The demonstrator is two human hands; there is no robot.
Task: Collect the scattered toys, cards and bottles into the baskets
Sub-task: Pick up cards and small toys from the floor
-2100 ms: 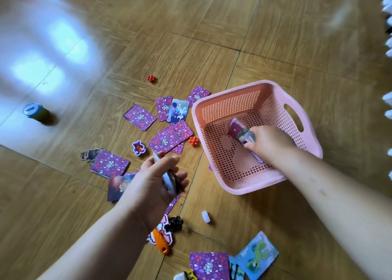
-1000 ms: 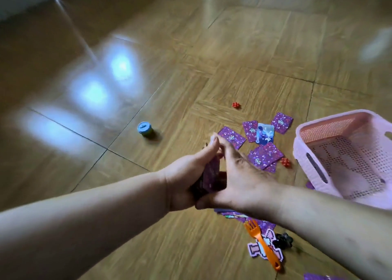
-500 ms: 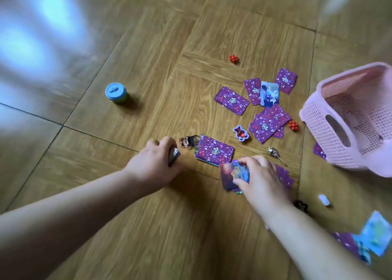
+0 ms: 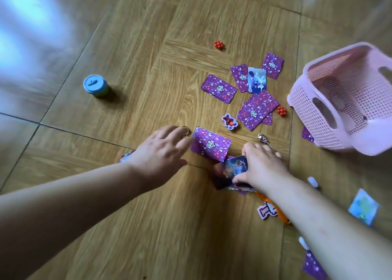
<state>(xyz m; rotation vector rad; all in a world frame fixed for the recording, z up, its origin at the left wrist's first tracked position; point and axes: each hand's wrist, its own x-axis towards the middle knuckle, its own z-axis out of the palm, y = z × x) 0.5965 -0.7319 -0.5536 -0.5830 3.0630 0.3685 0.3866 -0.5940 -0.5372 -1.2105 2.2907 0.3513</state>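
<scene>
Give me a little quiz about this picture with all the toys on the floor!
1. True or false: purple cards lie between the tub and the pink basket.
2. What does the right hand hold? A picture cards, B a bottle, C a red bead.
3. Fill the gap: the tub's lid is ___.
Key: 1 true; 2 A; 3 blue.
</scene>
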